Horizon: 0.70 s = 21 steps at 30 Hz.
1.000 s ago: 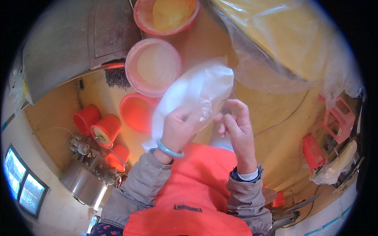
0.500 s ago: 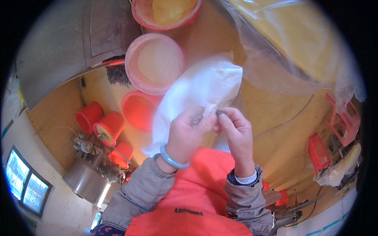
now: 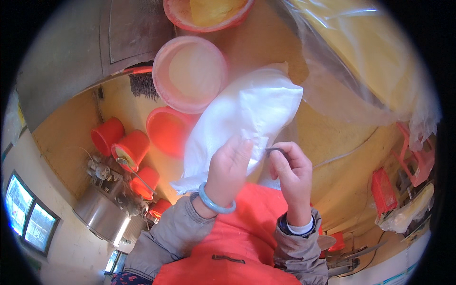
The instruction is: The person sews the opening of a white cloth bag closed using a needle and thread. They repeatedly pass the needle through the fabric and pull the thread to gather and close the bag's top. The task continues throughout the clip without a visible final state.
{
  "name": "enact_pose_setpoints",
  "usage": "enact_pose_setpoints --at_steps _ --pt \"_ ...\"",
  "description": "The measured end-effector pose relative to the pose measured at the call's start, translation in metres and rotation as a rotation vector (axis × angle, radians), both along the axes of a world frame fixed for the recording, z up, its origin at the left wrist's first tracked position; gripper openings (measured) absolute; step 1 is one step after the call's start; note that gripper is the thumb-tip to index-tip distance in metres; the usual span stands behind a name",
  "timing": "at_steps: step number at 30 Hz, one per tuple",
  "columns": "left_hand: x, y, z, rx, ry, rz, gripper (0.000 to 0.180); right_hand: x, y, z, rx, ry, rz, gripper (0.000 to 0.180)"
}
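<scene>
In front of me stands a white woven-plastic sack (image 3: 242,104), leaning left, its near edge by my hands. My left hand (image 3: 229,161), with a pale blue bangle at the wrist, lies against the sack's near side. Its fingers point up, stretched and slightly smeared by motion. My right hand (image 3: 292,164) is just right of the sack, with thumb and forefinger pinched on a short dark strip (image 3: 277,150), perhaps a tie. What the strip is made of does not show.
Beyond the sack are a pink tub of pale contents (image 3: 198,73), a red tub (image 3: 166,130) and another tub of yellowish contents (image 3: 209,14). Red buckets (image 3: 131,147) and a steel machine (image 3: 107,213) stand left. Clear plastic sheeting (image 3: 327,85) hangs right, near a red stool (image 3: 418,154).
My hands have parted; the left no longer pinches the sack's gathered corner, which now lies loose. My right hand has moved slightly right and down with the dark strip.
</scene>
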<state>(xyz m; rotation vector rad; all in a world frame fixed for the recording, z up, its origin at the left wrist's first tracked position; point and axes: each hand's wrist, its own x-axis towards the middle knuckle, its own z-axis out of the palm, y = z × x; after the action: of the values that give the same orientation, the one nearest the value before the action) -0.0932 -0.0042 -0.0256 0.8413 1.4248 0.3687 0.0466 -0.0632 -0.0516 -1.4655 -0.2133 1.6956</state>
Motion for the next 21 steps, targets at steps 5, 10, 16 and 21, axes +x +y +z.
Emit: enact_pose_setpoints --at_steps 5,10,16,21 --pt "0.002 -0.002 0.002 0.117 0.082 -0.078 0.023 -0.001 0.006 0.007 0.022 -0.129 0.072 0.01" --pt "-0.001 0.001 0.004 0.176 0.118 -0.137 0.022 -0.004 0.013 0.009 0.004 -0.166 0.092 0.009" --pt "-0.003 0.005 0.006 0.141 0.099 -0.137 0.023 -0.005 0.017 0.015 -0.081 0.012 -0.027 0.008" --pt "-0.004 0.005 0.004 0.093 0.052 -0.074 0.023 -0.009 0.018 0.015 -0.058 -0.129 0.051 0.008"
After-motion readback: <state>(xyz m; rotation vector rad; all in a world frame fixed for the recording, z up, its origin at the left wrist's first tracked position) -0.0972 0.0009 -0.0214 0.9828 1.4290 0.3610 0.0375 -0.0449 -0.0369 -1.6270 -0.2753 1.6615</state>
